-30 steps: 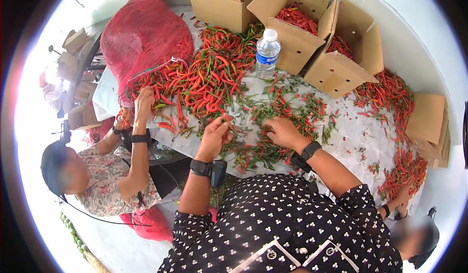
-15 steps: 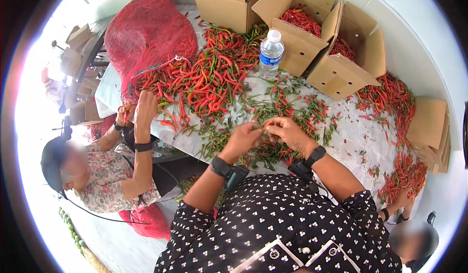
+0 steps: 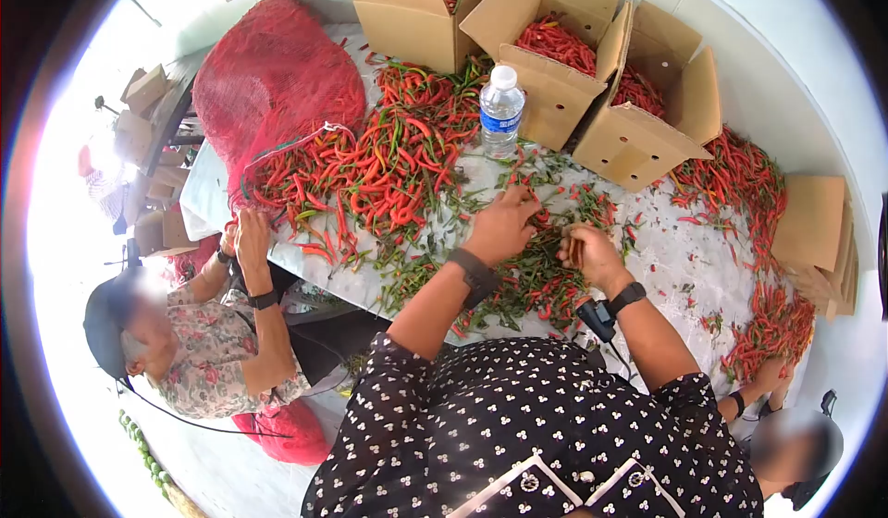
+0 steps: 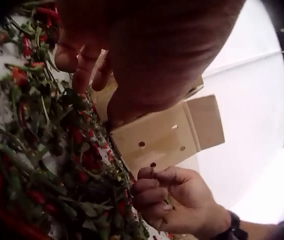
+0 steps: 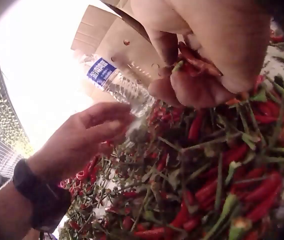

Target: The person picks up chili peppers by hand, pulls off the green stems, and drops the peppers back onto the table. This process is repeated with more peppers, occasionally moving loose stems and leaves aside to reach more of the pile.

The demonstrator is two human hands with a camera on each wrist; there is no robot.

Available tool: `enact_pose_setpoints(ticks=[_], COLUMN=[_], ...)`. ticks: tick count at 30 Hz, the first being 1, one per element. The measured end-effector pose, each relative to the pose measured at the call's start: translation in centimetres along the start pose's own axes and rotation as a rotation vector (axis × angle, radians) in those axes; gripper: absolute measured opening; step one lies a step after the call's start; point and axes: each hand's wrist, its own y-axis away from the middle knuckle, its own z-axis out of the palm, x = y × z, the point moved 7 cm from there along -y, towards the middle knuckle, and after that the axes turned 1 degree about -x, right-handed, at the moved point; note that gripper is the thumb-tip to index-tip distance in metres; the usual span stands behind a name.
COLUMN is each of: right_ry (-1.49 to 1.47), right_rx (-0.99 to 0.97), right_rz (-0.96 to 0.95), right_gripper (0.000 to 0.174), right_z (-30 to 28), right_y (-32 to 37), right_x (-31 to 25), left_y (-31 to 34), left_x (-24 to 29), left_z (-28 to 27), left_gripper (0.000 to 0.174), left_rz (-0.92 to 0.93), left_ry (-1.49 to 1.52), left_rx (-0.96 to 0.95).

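My left hand (image 3: 502, 225) reaches over a loose heap of chilies and green stems (image 3: 546, 282) on the table. Its fingers point down toward the heap in the left wrist view, and no chili shows between them. To its right, my right hand (image 3: 594, 257) is held low above the same heap with its fingers curled. The right wrist view shows a red chili (image 5: 199, 65) with a green end held between that hand's thumb and fingers. Red chilies and cut green stems (image 5: 227, 195) lie right beneath it.
A water bottle (image 3: 500, 116) stands by open cardboard boxes (image 3: 638, 148) of red chilies at the back. A red mesh bag (image 3: 277, 83) spills chilies at the left. More red chilies (image 3: 749, 213) lie at the right. One person (image 3: 213, 333) sits left, another (image 3: 786, 453) right.
My hands came together over the heap, then parted. The left hand has moved forward and right toward the bottle side; the right hand has shifted right, fingers curled.
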Motion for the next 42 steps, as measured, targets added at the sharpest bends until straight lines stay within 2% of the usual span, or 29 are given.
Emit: enact_pose_setpoints(ticks=[1, 3, 5, 7, 8, 11, 12, 13, 15, 17, 19, 23, 26, 27, 28, 29, 31, 33, 35, 36, 37, 38, 39, 40, 42], right_ry=[-0.002, 0.15, 0.107, 0.854, 0.948, 1.11, 1.053, 1.056, 1.358, 1.398, 1.498, 1.507, 1.376, 1.087, 0.794, 0.795, 0.146, 0.122, 0.071, 0.082, 0.083, 0.232, 0.381, 0.378, 0.511], right_rx=[0.006, -0.013, -0.002, 0.144, 0.137, 0.097, -0.004, -0.009, -0.062, -0.074, -0.113, -0.173, -0.233, -0.191, -0.148, -0.147, -0.278, -0.261, -0.232, -0.177, -0.178, -0.2, -0.218, -0.212, -0.186], right_rz=[-0.005, 0.026, 0.061, -0.346, -0.435, -0.463, -0.517, -0.521, -0.761, -0.779, -0.741, -0.786, -0.86, -0.624, -0.392, -0.393, -0.027, -0.025, -0.02, -0.063, -0.067, -0.183, -0.297, -0.296, -0.485], right_gripper=[0.013, 0.01, 0.012, 0.021, 0.026, 0.026, 0.026, 0.026, 0.026, 0.022, 0.02, 0.02, 0.023, 0.022, 0.022, 0.022, 0.02, 0.018, 0.026, 0.024, 0.024, 0.022, 0.021, 0.021, 0.018], right_z=[0.1, 0.4, -0.4, 0.0, 0.8, 4.4, 5.5, 5.9, 8.2, 9.1, 9.8, 10.5, 10.2, 8.9, 7.7, 7.4, 7.5, 8.1, 8.2, 8.5, 8.6, 8.9, 9.4, 9.4, 10.1], right_y=[0.2, 0.3, -0.4, -0.5, -0.5, -0.3, -0.7, -1.3, -1.1, -1.2, -1.5, -1.6, -2.4, -3.1, -3.5, -3.0, -1.4, -0.4, 0.2, 0.8, 1.1, 1.5, 2.1, 2.4, 3.3], right_x=[0.3, 0.8, 1.1, -2.3, -3.1, -4.6, -4.2, -4.0, -3.7, -3.1, -2.1, -1.2, -0.5, -0.9, -0.8, -1.4, -1.5, -1.8, -1.7, -2.3, -2.6, -3.4, -4.3, -4.5, -6.5], left_y=[-0.1, 0.5, 1.6, 3.2, 3.7, 4.9, 5.3, 5.6, 6.4, 6.7, 6.9, 6.9, 6.9, 6.8, 6.7, 6.8, 6.0, 5.1, 4.5, 4.1, 3.9, 4.0, 4.0, 4.1, 4.3], left_x=[0.1, -0.6, -1.1, -2.4, -2.3, -2.5, -2.7, -2.7, -2.7, -2.7, -2.6, -2.2, -2.1, -2.2, -2.7, -3.2, -2.7, -2.0, -2.2, -1.6, -1.2, -1.1, -1.2, -1.3, -1.2], left_z=[0.2, 1.3, 0.5, 0.4, -0.1, -1.0, -1.1, -1.3, -1.7, -2.2, -2.4, -2.5, -2.6, -2.5, -2.9, -3.3, -3.6, -3.6, -2.2, -2.8, -3.0, -2.8, -2.7, -2.5, -2.3], left_gripper=[0.029, 0.024, 0.02, 0.016, 0.014, 0.014, 0.014, 0.013, 0.013, 0.008, 0.01, 0.012, 0.011, 0.011, 0.012, 0.014, 0.013, 0.013, 0.016, 0.016, 0.017, 0.018, 0.018, 0.018, 0.017], left_rz=[0.007, -0.038, 0.002, -0.136, -0.111, -0.134, -0.139, -0.117, -0.103, -0.121, -0.159, -0.207, -0.174, -0.172, -0.234, -0.296, -0.279, -0.261, -0.421, -0.416, -0.506, -0.596, -0.594, -0.571, -0.546], left_ry=[0.003, -0.057, -0.013, -0.033, -0.036, 0.023, 0.02, -0.004, -0.023, -0.021, -0.013, -0.026, -0.024, -0.023, 0.08, 0.183, 0.242, 0.3, 0.531, 0.529, 0.6, 0.669, 0.669, 0.641, 0.616], left_rx=[-0.001, -0.156, -0.11, -0.219, -0.208, -0.157, -0.152, -0.127, -0.104, -0.112, -0.129, -0.167, -0.118, -0.116, -0.027, 0.063, 0.094, 0.124, 0.027, 0.029, -0.023, -0.079, -0.081, -0.08, -0.094])
